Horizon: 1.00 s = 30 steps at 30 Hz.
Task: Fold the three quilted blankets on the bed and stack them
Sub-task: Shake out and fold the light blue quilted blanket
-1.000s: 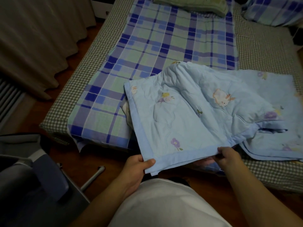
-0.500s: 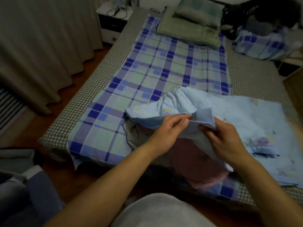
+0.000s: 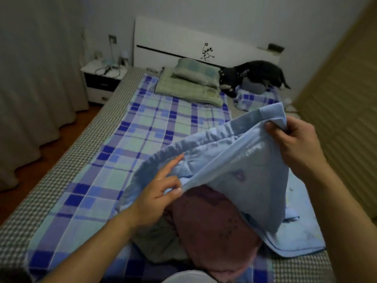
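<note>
At the far left we see a pale curtain [image 3: 34, 82] hanging beside the bed, and behind it a white nightstand [image 3: 102, 81] with cables on top. The bed [image 3: 67, 166] carries a grey checked cover, with a blue and green plaid sheet [image 3: 142, 127] spread over it.

Our left hand [image 3: 157, 195] pinches the edge of the light blue blanket [image 3: 240, 176] between thumb and curled fingers, while the index finger stretches out straight along the fabric. Under the lifted blue cloth, near the foot of the bed, lie a grey-green blanket [image 3: 161, 240] and a pink blanket [image 3: 216, 231], both crumpled and touching each other.

Further back, green pillows [image 3: 193, 78] are stacked against the white headboard [image 3: 183, 45], with a dark bundle [image 3: 251, 74] just beside them.

Our right hand [image 3: 295, 141] grips a corner of the blue blanket, fingers curled tightly round it, holding it higher than the left. The rest of that blanket drapes down onto the right side of the bed. At the far right stands a tan wardrobe door [image 3: 342, 111].
</note>
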Available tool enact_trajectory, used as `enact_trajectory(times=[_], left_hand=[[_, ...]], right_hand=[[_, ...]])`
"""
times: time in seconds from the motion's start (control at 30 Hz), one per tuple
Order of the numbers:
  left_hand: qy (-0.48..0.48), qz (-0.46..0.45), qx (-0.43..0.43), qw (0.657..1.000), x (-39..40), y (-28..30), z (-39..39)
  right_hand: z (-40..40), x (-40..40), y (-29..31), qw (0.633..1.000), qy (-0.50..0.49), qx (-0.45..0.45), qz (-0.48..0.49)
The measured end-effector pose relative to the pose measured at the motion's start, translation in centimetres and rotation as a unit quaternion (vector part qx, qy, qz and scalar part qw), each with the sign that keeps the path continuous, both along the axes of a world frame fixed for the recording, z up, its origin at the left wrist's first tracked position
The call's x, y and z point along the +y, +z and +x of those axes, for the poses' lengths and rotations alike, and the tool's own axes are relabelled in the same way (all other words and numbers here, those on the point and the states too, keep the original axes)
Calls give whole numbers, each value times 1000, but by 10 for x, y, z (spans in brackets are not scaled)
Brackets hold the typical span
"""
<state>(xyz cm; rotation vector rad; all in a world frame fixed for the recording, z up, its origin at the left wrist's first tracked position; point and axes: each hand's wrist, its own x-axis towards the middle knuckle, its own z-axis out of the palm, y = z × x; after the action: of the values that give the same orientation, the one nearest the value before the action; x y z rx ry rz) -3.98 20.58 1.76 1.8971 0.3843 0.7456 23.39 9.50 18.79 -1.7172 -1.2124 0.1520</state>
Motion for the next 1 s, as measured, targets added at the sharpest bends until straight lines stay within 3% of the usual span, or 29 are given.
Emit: enact_trajectory(times=[0.1, 0.2, 0.23, 0.37, 0.43, 0.63, 0.8, 1.0], left_hand=[[56, -56, 1, 997, 8, 12, -20], [170, 4, 158, 973, 34, 15, -22], [168, -8, 162, 972, 36, 20, -19], [79, -74, 3, 994, 8, 60, -6], [81, -79, -53, 992, -6, 69, -3], [156, -126, -100, 975, -22, 69, -10], [141, -166, -78, 973, -25, 68, -31], [91, -171, -44, 980, -35, 65, -50]], right_hand=[[7, 4, 12, 997, 41, -68, -21], [-13, 19, 2, 984, 87, -146, -61], [-23, 25, -3, 980, 102, -155, -69], [-61, 40, -27, 965, 182, -159, -98], [-78, 43, -38, 961, 212, -143, -109], [-105, 45, -66, 952, 271, 5, -145], [-108, 29, -78, 886, 332, 268, -183], [-109, 18, -92, 834, 361, 366, -202]])
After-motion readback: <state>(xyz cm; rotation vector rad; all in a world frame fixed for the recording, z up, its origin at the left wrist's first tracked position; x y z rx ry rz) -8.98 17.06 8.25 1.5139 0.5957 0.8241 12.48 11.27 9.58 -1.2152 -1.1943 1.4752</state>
